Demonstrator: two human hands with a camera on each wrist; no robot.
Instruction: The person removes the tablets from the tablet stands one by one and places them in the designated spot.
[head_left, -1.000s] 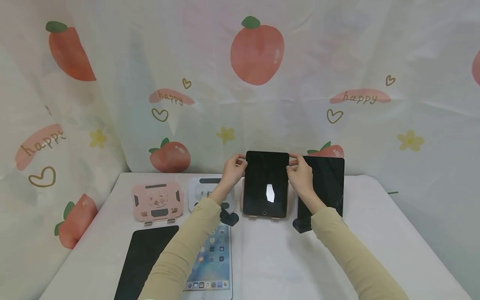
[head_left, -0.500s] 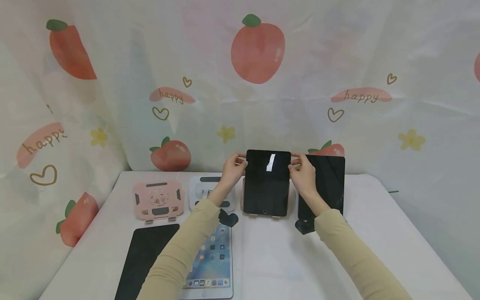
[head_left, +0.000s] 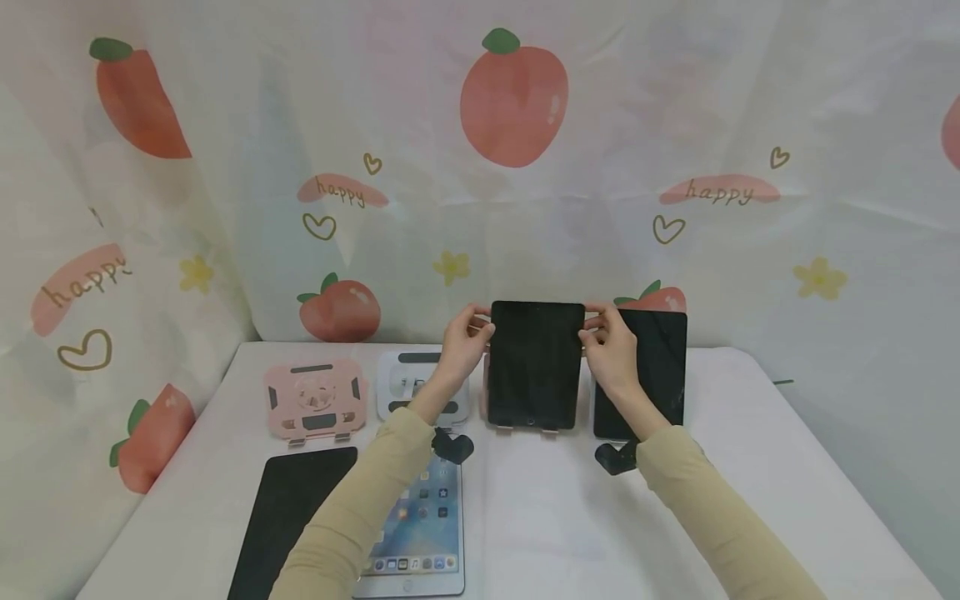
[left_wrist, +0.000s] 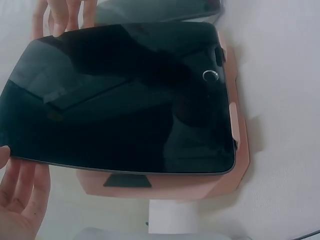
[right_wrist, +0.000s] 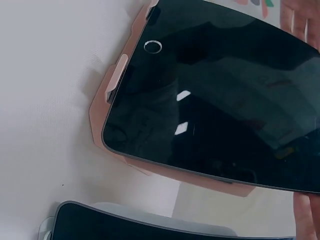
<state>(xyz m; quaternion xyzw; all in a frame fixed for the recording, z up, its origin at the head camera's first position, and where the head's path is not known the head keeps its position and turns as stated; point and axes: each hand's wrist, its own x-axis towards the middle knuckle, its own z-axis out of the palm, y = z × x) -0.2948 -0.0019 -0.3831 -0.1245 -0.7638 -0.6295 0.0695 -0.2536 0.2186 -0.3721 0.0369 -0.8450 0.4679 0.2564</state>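
Observation:
A black tablet (head_left: pixel 536 365) with a dark screen stands upright on a pink stand (head_left: pixel 486 392) at the back middle of the white table (head_left: pixel 547 517). My left hand (head_left: pixel 483 321) pinches its top left corner and my right hand (head_left: pixel 588 323) pinches its top right corner. The left wrist view shows the tablet (left_wrist: pixel 125 95) leaning on the pink stand (left_wrist: pixel 235 170), its home button toward the stand's lip. In the right wrist view the same tablet (right_wrist: pixel 215 100) rests on the pink stand (right_wrist: pixel 107 120).
A second dark tablet (head_left: pixel 660 367) stands on a black stand (head_left: pixel 615 457) right beside my right hand. To the left are an empty white stand (head_left: pixel 408 379) and an empty pink stand (head_left: pixel 315 398). A dark tablet (head_left: pixel 288 517) and a lit tablet (head_left: pixel 423 525) lie flat at the front left.
The tablet has tipped a little on the pink stand: the bright reflection slid up its screen and vanished. Both hands stay on its top corners.

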